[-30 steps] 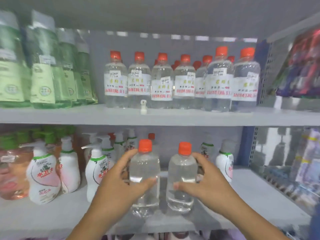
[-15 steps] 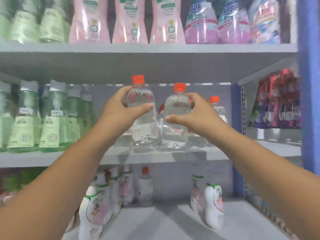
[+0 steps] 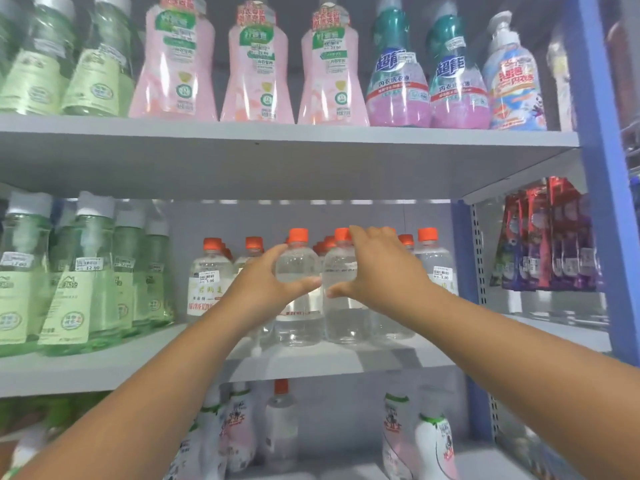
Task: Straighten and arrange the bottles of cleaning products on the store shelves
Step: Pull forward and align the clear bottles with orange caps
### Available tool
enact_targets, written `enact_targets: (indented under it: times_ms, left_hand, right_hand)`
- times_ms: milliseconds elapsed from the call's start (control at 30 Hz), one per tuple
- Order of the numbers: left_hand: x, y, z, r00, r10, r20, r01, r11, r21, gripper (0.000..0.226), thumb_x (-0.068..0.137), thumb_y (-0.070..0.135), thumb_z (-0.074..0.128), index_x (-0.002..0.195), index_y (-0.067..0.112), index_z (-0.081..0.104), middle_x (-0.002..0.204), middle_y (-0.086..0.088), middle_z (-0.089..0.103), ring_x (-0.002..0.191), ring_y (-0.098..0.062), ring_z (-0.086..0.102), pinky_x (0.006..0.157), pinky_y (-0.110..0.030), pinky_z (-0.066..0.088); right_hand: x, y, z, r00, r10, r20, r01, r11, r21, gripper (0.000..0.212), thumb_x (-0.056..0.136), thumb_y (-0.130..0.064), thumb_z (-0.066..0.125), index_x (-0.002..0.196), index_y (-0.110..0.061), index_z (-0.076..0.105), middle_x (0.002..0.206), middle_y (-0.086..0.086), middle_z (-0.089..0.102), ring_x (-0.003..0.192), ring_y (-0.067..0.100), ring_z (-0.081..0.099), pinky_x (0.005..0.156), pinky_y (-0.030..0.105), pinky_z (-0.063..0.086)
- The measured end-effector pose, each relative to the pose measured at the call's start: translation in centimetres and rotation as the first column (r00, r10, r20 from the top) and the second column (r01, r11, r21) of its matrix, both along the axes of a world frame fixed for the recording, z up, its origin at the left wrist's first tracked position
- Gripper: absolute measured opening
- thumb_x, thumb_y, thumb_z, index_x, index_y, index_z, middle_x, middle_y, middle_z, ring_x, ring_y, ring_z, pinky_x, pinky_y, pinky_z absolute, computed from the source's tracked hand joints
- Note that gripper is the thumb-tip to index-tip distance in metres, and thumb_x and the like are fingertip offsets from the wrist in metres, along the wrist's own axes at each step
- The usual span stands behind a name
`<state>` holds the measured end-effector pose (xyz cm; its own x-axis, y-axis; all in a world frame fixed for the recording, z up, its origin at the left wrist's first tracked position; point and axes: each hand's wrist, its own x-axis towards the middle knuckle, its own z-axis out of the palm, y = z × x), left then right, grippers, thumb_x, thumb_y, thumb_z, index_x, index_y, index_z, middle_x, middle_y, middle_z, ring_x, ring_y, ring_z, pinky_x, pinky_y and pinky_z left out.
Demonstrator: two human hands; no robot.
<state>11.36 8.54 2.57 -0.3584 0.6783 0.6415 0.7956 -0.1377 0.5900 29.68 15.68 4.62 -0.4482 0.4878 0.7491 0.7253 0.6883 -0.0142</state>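
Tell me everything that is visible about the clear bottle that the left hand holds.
The clear bottle is see-through plastic with a round shoulder and an orange screw cap. It holds a colourless liquid. It stands upright on the middle shelf, at the front of the row of like bottles. Its label faces away; only a strip of red print shows low on the body. The left hand wraps its left side, thumb across the front. A second clear bottle, under the right hand, stands close beside it.

Both clear bottles (image 3: pixel 298 289) now stand on the middle shelf (image 3: pixel 329 358), hands' grip seemingly loosening.
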Motion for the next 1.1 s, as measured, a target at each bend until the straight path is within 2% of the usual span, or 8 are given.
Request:
enact_targets:
  times_ms: [200, 333, 433, 567, 700, 900, 1000, 1100]
  left_hand:
    - [-0.5, 0.1, 2.5, 0.997, 0.044, -0.065, -0.051, 0.992, -0.118, 0.090, 0.071, 0.079, 0.071, 0.147, 0.035, 0.046, 0.145, 0.005, 0.053, 0.125, -0.020, 0.057, 0.100, -0.038, 0.052]
    - [0.0, 0.6, 6.0, 0.993, 0.106, -0.057, -0.105, 0.994, 0.026, 0.057, 0.075, 0.074, 0.072, 0.111, 0.029, 0.068, 0.108, 0.008, 0.067, 0.088, -0.014, 0.066, 0.079, -0.034, 0.055]
    - [-0.1, 1.0, 7.2, 0.989, 0.120, -0.082, -0.123, 0.992, -0.029, 0.041, 0.075, 0.063, 0.080, 0.089, 0.026, 0.073, 0.090, 0.002, 0.073, 0.068, -0.017, 0.065, 0.074, -0.033, 0.057]
    - [-0.7, 1.2, 7.4, 0.994, 0.086, -0.069, -0.090, 0.995, -0.048, 0.028, 0.077, 0.055, 0.082, 0.085, 0.029, 0.077, 0.091, -0.002, 0.078, 0.082, -0.021, 0.073, 0.089, -0.041, 0.061]
    - [-0.9, 0.9, 7.3, 0.999, -0.002, -0.055, -0.002, 0.998, -0.065, 0.017, 0.087, 0.044, 0.079, 0.094, 0.028, 0.079, 0.092, 0.008, 0.075, 0.085, -0.017, 0.070, 0.082, -0.032, 0.059]
    - [-0.9, 0.0, 7.4, 0.998, -0.059, -0.014, 0.057, 0.991, -0.123, 0.010, 0.095, 0.034, 0.070, 0.106, 0.034, 0.072, 0.104, 0.008, 0.071, 0.096, -0.012, 0.067, 0.076, -0.025, 0.055]
    - [-0.7, 0.2, 7.4, 0.998, -0.039, 0.041, 0.040, 0.998, -0.038, 0.022, 0.091, 0.041, 0.075, 0.105, 0.025, 0.071, 0.099, 0.004, 0.071, 0.091, -0.015, 0.071, 0.069, -0.023, 0.056]
    - [-0.6, 0.8, 7.2, 0.998, 0.066, 0.025, -0.065, 0.998, -0.025, 0.039, 0.081, 0.055, 0.080, 0.097, 0.020, 0.074, 0.097, 0.002, 0.072, 0.082, -0.017, 0.073, 0.085, -0.035, 0.060]
  right_hand:
    - [0.9, 0.7, 5.4, 0.989, 0.010, 0.144, -0.007, 1.000, -0.021, 0.050, 0.090, -0.070, 0.058, 0.105, -0.022, 0.064, 0.099, -0.002, 0.069, 0.100, 0.022, 0.062, 0.078, 0.038, 0.052]
    - [1.5, 0.6, 9.1, 0.972, 0.113, 0.208, -0.083, 0.986, -0.147, 0.037, 0.102, -0.048, 0.057, 0.131, -0.029, 0.068, 0.126, -0.007, 0.070, 0.112, 0.019, 0.064, 0.096, 0.036, 0.051]
    - [0.7, 1.5, 9.7, 0.939, 0.123, 0.321, -0.060, 0.978, -0.201, 0.031, 0.104, -0.040, 0.056, 0.133, -0.034, 0.066, 0.123, -0.015, 0.068, 0.106, 0.014, 0.063, 0.086, 0.030, 0.047]
    - [0.0, 2.7, 9.5, 0.940, 0.140, 0.310, -0.072, 0.973, -0.221, 0.025, 0.103, -0.041, 0.058, 0.123, -0.036, 0.072, 0.105, -0.013, 0.072, 0.098, 0.016, 0.067, 0.083, 0.034, 0.053]
    - [0.1, 3.4, 9.4, 0.957, 0.154, 0.246, -0.098, 0.969, -0.227, 0.024, 0.101, -0.043, 0.060, 0.112, -0.028, 0.075, 0.076, -0.013, 0.064, 0.068, 0.008, 0.060, 0.042, 0.019, 0.044]
    - [-1.1, 4.2, 8.6, 0.981, 0.112, 0.161, -0.080, 0.978, -0.193, 0.053, 0.090, -0.060, 0.067, 0.084, -0.009, 0.075, 0.066, 0.003, 0.060, 0.062, 0.021, 0.054, 0.056, 0.028, 0.040]
    - [-0.4, 3.7, 9.0, 0.972, 0.160, 0.174, -0.119, 0.967, -0.224, 0.046, 0.095, -0.060, 0.060, 0.101, -0.018, 0.077, 0.088, -0.001, 0.071, 0.082, 0.018, 0.066, 0.064, 0.029, 0.046]
    - [-0.1, 3.9, 9.4, 0.965, 0.185, 0.186, -0.135, 0.958, -0.254, 0.032, 0.099, -0.050, 0.061, 0.114, -0.026, 0.076, 0.090, -0.009, 0.072, 0.084, 0.012, 0.065, 0.067, 0.028, 0.045]
